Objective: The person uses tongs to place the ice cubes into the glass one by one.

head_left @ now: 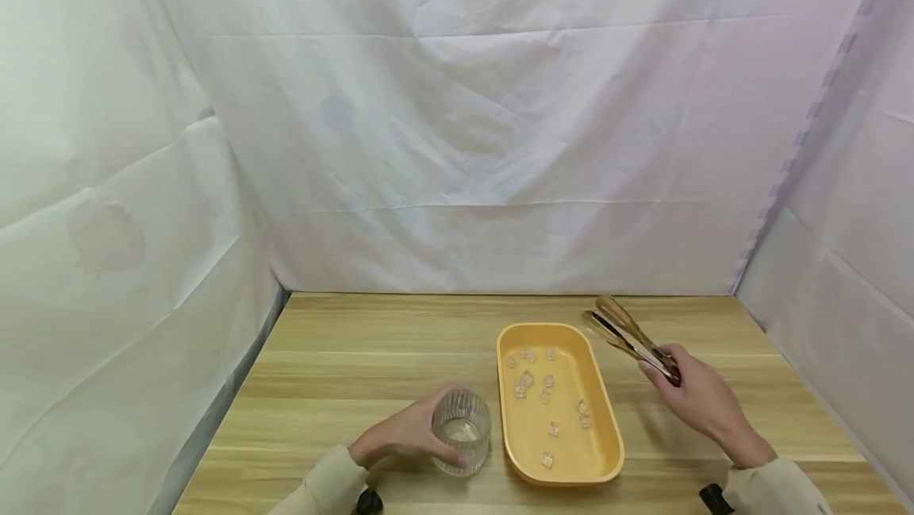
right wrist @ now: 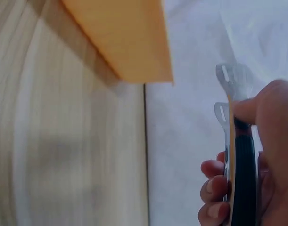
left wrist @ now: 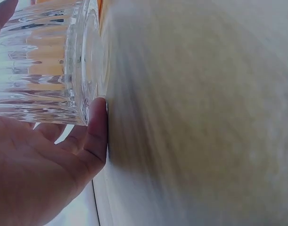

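A ribbed clear glass [head_left: 462, 429] stands upright on the table left of the yellow tray. My left hand [head_left: 414, 426] curls round its near left side, thumb in front; in the left wrist view the little finger sits low by the glass base [left wrist: 89, 61]. My right hand [head_left: 700, 394] grips a pair of tongs [head_left: 631, 338] by the handle end, above the table right of the tray. The tongs' tips are spread apart, pointing away and to the left, with nothing between them. Several clear cubes [head_left: 548, 381] lie scattered in the yellow tray [head_left: 607, 451].
The wood-grain table [head_left: 343, 372] ends at a white cloth backdrop [head_left: 457, 142] behind, with more cloth hanging at both sides. In the right wrist view the tray's orange-yellow wall [right wrist: 125, 42] rises near the tongs.
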`<state>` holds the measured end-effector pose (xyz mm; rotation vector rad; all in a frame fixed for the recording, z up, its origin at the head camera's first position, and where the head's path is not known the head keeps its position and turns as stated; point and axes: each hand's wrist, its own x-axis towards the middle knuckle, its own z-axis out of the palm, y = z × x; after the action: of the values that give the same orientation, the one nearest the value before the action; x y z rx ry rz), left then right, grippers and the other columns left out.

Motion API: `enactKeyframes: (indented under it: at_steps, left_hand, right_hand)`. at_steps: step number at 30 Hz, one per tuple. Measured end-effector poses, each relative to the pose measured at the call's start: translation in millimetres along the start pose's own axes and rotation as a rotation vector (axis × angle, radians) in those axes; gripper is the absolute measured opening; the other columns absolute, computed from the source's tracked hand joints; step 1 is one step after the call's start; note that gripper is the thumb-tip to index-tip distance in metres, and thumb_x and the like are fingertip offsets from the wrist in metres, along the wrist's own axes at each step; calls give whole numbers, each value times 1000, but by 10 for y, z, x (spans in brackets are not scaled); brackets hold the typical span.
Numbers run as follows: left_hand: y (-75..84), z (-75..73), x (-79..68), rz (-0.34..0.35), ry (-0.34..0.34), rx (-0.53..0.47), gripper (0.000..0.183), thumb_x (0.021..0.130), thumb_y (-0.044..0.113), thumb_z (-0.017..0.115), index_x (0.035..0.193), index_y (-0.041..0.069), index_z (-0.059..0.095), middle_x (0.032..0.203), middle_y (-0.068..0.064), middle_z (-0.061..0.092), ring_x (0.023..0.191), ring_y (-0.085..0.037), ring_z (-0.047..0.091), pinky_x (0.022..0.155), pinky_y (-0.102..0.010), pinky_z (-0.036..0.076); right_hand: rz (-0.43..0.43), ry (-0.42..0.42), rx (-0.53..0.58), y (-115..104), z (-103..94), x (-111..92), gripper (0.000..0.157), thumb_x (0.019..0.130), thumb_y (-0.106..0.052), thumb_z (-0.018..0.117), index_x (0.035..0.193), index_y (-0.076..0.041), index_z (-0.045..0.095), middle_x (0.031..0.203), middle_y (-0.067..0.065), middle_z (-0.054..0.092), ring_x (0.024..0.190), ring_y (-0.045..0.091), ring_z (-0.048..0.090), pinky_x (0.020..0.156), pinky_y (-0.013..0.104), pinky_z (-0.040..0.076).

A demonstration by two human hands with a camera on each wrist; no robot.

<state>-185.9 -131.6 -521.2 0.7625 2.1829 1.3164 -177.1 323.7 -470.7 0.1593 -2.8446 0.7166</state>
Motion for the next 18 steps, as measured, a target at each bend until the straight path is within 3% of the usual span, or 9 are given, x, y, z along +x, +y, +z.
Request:
enactKeyframes:
  at_steps: [8,18]
  left_hand:
    - [-12,21,-5,13,-18,15,86,72,33,89,141,34,39,132,8,53,126,-16,50,106,-48,40]
    - [-24,33,-4,7,-6,25,86,71,33,90,141,36,39,131,8,54,124,-13,51,106,-42,40]
  right_hand:
    - [-78,8,-25,-269,-26,-22,47,94,-45,65,122,-7,58,67,-5,49,56,8,41,50,27,32]
    - [-203,46,-71,-429,-9,-53,33,90,-38,72,110,-14,61,65,-12,46,54,1,37,48,24,30]
